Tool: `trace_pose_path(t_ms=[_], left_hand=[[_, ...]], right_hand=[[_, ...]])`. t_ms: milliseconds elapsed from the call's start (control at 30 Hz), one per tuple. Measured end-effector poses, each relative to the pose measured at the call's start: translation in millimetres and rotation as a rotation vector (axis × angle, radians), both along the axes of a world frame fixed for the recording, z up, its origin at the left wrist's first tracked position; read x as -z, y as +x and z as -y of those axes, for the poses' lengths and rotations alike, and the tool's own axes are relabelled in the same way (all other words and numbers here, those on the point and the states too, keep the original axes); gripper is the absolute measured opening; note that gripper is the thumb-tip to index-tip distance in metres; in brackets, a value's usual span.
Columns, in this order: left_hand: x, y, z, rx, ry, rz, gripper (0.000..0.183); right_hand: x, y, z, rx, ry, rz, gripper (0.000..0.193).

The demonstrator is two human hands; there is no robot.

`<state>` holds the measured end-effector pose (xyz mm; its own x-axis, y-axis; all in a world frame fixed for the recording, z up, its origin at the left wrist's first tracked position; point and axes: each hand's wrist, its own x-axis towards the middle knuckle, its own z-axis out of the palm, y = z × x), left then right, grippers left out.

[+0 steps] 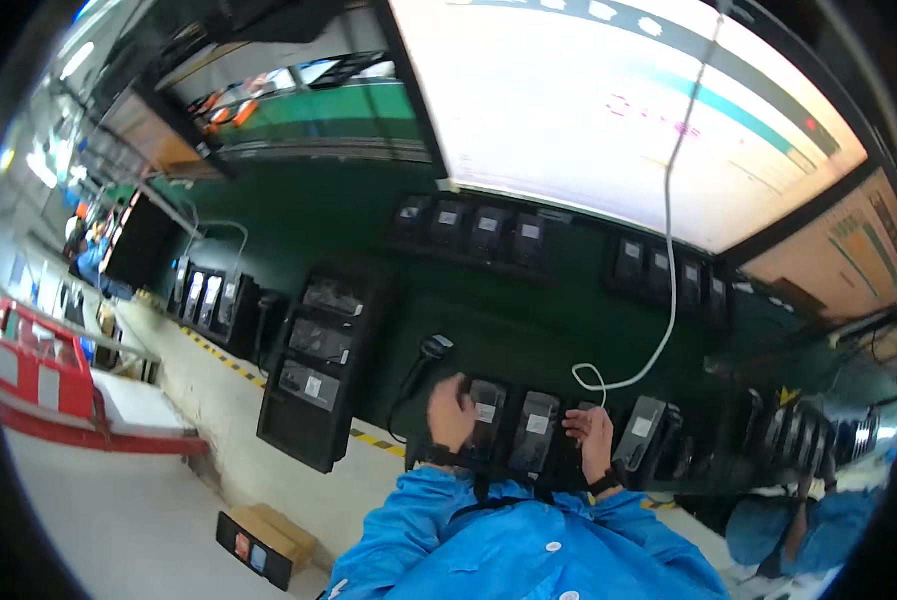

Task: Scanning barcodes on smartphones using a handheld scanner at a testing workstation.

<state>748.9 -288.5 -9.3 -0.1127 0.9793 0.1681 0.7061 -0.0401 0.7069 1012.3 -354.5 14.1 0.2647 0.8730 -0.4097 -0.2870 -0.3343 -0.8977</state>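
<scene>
My left hand (450,416) is beside a black rectangular device (486,415) with a white label; its fingers are loosely bent and apart, holding nothing I can see. A second labelled device (535,430) lies between my hands. My right hand (592,436) is over the row, fingers bent, at the lower end of a white cable (671,250); it appears to grip that end, though the fingers hide the tip. To its right, a lighter grey device (640,430) stands tilted. These devices are in a dark row at the bench's near edge.
A handheld barcode scanner (424,362) lies left of my hands. Left of it, a black tray (313,420) holds three devices. More devices (486,232) stand in rows below a large bright screen (608,110). Another person's blue sleeve (836,525) is at the lower right.
</scene>
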Motion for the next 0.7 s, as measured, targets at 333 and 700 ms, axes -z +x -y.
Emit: trace_pose_path(t_ms=[333,700], left_hand=[[50.2,-96.0,-58.4,0.087,-0.553,-0.227,0.042],[-26.0,30.6,84.8,0.299,-0.617,0.149,0.047]], right_hand=[[-2.0,4.6,49.5,0.009,-0.067,-0.09,0.044],[19.4,-20.0,30.8,-0.028,0.02,0.047,0.046]])
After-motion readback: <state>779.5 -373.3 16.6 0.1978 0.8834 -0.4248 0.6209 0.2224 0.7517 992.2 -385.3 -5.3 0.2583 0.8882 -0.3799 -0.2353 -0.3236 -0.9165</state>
